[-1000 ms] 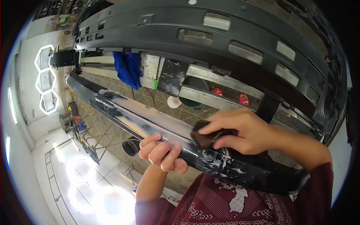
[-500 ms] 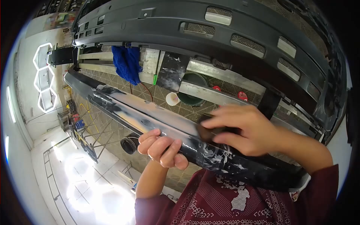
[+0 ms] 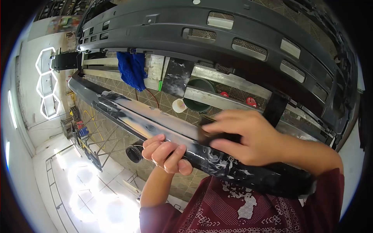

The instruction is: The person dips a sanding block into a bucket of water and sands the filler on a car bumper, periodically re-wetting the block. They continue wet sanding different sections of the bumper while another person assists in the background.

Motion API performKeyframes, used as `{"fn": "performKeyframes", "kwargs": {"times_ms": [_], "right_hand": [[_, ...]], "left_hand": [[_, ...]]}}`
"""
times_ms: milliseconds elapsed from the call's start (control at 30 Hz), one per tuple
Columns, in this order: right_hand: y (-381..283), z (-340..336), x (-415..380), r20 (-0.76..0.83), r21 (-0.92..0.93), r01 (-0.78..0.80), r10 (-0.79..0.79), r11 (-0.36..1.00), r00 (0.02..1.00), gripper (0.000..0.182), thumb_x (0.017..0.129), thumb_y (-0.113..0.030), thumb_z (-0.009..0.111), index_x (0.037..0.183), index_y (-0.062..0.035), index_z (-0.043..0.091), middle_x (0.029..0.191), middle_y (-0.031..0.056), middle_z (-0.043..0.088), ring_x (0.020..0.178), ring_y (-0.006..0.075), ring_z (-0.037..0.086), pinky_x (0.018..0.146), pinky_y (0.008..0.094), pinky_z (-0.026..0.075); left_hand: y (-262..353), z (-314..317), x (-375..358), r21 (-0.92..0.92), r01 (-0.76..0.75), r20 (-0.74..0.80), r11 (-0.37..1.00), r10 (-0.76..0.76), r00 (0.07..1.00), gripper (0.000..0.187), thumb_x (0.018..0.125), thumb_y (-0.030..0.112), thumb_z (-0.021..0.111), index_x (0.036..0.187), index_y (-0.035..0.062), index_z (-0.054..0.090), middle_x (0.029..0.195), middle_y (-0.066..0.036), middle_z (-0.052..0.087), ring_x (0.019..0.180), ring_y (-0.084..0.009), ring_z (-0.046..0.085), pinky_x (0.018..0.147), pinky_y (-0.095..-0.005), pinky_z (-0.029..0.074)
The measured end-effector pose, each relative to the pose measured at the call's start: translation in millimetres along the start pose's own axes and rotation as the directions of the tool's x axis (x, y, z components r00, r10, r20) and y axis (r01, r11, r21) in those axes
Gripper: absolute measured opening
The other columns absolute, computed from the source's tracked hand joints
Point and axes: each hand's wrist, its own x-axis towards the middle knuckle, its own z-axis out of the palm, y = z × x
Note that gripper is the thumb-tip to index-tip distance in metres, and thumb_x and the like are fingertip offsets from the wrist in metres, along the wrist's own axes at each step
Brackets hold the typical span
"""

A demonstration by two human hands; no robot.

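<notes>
A long black bumper panel (image 3: pixel 221 161) lies diagonally across in front of me. Its middle carries a beige and grey filler patch with whitish smears around it. My left hand (image 3: pixel 167 155) is closed around the panel's near edge, thumb out of sight beneath or behind it. In my right hand (image 3: pixel 252 136) is a dark sanding block (image 3: pixel 206 130), gripped between thumb and fingers. The block rests on the panel's upper face at the right end of the patch, just above my left fingers. Part of the block is covered by my right hand.
Beyond the panel, a large dark grey bumper cover (image 3: pixel 163 33) spans the top. Between them are a blue cloth (image 3: pixel 131 72), a smeared black board (image 3: pixel 176 77), a dark bucket (image 3: pixel 200 103) and a white cup (image 3: pixel 178 105). A black can (image 3: pixel 134 153) stands on the floor.
My right hand and the sanding block have shifted slightly left along the panel. My left hand keeps its hold. The camera view has moved a little.
</notes>
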Motion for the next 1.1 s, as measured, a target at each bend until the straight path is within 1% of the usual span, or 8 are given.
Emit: {"fn": "performKeyframes", "kwargs": {"times_ms": [400, 533, 633, 733, 867, 933, 1033, 1100], "right_hand": [[0, -3, -3, -0.019, -0.014, -0.014, 0.013, 1.0, 1.0, 0.024, 0.088, -0.014, 0.075, 0.105, 0.0019, 0.073, 0.097, 0.0204, 0.071, 0.092, 0.0385, 0.069, 0.08, 0.0441, 0.055], [16, 13, 31, -0.02, 0.038, 0.081, -0.08, 0.996, 0.997, 0.026, 0.089, -0.014, 0.075, 0.11, 0.0019, 0.072, 0.101, 0.0196, 0.071, 0.094, 0.0384, 0.069, 0.082, 0.0426, 0.055], [12, -8, 7, 0.11, 0.064, 0.02, -0.027, 0.998, 0.994, 0.035, 0.087, -0.004, 0.078, 0.12, -0.0005, 0.07, 0.111, 0.0182, 0.071, 0.105, 0.0343, 0.07, 0.091, 0.0415, 0.054], [17, -9, 6, 0.093, 0.154, 0.037, -0.051, 0.987, 0.994, 0.028, 0.09, -0.011, 0.075, 0.115, -0.0009, 0.07, 0.109, 0.0185, 0.072, 0.103, 0.036, 0.071, 0.088, 0.0436, 0.055], [33, 28, 76, 0.14, 0.248, 0.056, -0.093, 0.967, 0.986, 0.026, 0.09, -0.01, 0.071, 0.115, -0.0024, 0.067, 0.104, 0.02, 0.074, 0.097, 0.0371, 0.072, 0.084, 0.0438, 0.055], [21, 24, 89, 0.229, 0.176, -0.065, 0.024, 0.982, 0.973, 0.031, 0.089, -0.003, 0.072, 0.121, -0.0011, 0.067, 0.117, 0.0177, 0.072, 0.105, 0.0305, 0.072, 0.091, 0.0388, 0.054], [30, 15, 54, 0.145, 0.266, 0.132, -0.175, 0.955, 0.974, 0.027, 0.089, -0.006, 0.072, 0.115, -0.0029, 0.069, 0.11, 0.0195, 0.074, 0.103, 0.0346, 0.072, 0.089, 0.0424, 0.055], [27, -5, 8, 0.148, 0.206, 0.106, -0.138, 0.973, 0.979, 0.027, 0.089, -0.004, 0.073, 0.116, -0.0032, 0.069, 0.111, 0.0186, 0.074, 0.104, 0.0341, 0.072, 0.09, 0.0423, 0.055]], "left_hand": [[1, 1, -4, -0.009, 0.008, -0.016, 1.0, -0.008, 1.0, 0.036, 0.103, 0.042, 0.035, 0.098, 0.0198, 0.063, 0.09, 0.001, 0.051, 0.095, -0.0196, 0.046, 0.085, -0.036, 0.048], [0, 2, -3, -0.004, 0.006, -0.006, 1.0, -0.006, 1.0, 0.035, 0.1, 0.041, 0.036, 0.096, 0.0203, 0.064, 0.09, 0.002, 0.052, 0.095, -0.0195, 0.046, 0.085, -0.0363, 0.048], [1, 3, -3, -0.013, 0.017, -0.029, 1.0, -0.017, 0.999, 0.034, 0.1, 0.041, 0.037, 0.097, 0.0204, 0.064, 0.09, 0.002, 0.052, 0.095, -0.0197, 0.046, 0.086, -0.0364, 0.048], [2, 0, -4, -0.001, 0.016, -0.008, 1.0, -0.016, 1.0, 0.034, 0.1, 0.041, 0.037, 0.098, 0.0206, 0.063, 0.09, 0.001, 0.052, 0.095, -0.0196, 0.045, 0.086, -0.0367, 0.048], [0, -6, -14, -0.028, 0.025, 0.073, 0.999, -0.023, 0.997, 0.032, 0.1, 0.04, 0.039, 0.101, 0.0179, 0.062, 0.098, -0.004, 0.049, 0.105, -0.0261, 0.048, 0.096, -0.0437, 0.044], [1, -5, -13, -0.009, 0.043, 0.035, 0.999, -0.042, 0.999, 0.032, 0.099, 0.041, 0.039, 0.102, 0.019, 0.062, 0.099, -0.004, 0.047, 0.105, -0.0257, 0.048, 0.096, -0.0439, 0.044], [2, -2, -8, -0.001, 0.035, 0.018, 0.999, -0.035, 0.999, 0.033, 0.1, 0.042, 0.037, 0.099, 0.0206, 0.063, 0.095, 0.0, 0.046, 0.098, -0.0208, 0.045, 0.09, -0.0386, 0.046], [2, -1, -6, 0.021, 0.04, -0.003, 0.999, -0.04, 0.999, 0.034, 0.1, 0.042, 0.036, 0.098, 0.0214, 0.063, 0.094, 0.001, 0.046, 0.094, -0.0183, 0.043, 0.087, -0.0359, 0.046]]}}
